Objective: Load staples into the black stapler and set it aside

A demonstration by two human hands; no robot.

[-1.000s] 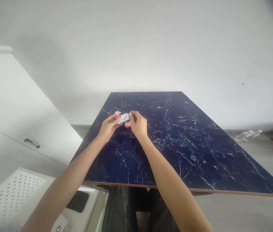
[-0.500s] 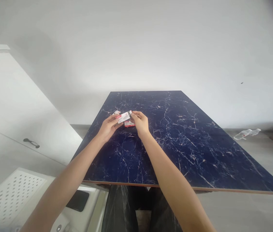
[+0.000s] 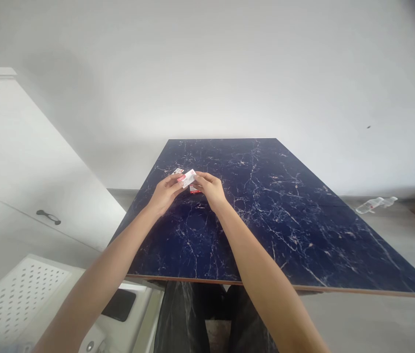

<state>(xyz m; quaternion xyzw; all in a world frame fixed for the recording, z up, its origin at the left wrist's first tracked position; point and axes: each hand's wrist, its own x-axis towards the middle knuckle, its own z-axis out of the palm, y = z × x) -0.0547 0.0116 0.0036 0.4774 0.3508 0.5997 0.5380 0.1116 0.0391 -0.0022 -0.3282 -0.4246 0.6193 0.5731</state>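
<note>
A small white-and-red box [image 3: 189, 177] is raised just above the tabletop between my two hands. My left hand [image 3: 164, 193] is closed on its red left end, thumb and fingers pinching it. At the other end, my right hand [image 3: 211, 189] grips the box with thumb and fingertips. Under the held box, a second red-and-white box [image 3: 194, 189] lies on the table, partly covered by my hands. Another white item with red and dark print [image 3: 178, 171] lies just behind my left fingers. The print is too small to read.
The blue marble-patterned table [image 3: 284, 220] stands against a pale wall. To the left is a white cabinet [image 3: 38, 162] with a dark handle. A white perforated panel [image 3: 19, 294] and a dark phone-like slab [image 3: 119, 305] sit lower left. Clear plastic bottles [image 3: 372, 204] lie on the floor at right.
My right hand has shifted slightly left along the held box. The box is tilted more, and the dark part at its right end no longer shows.
</note>
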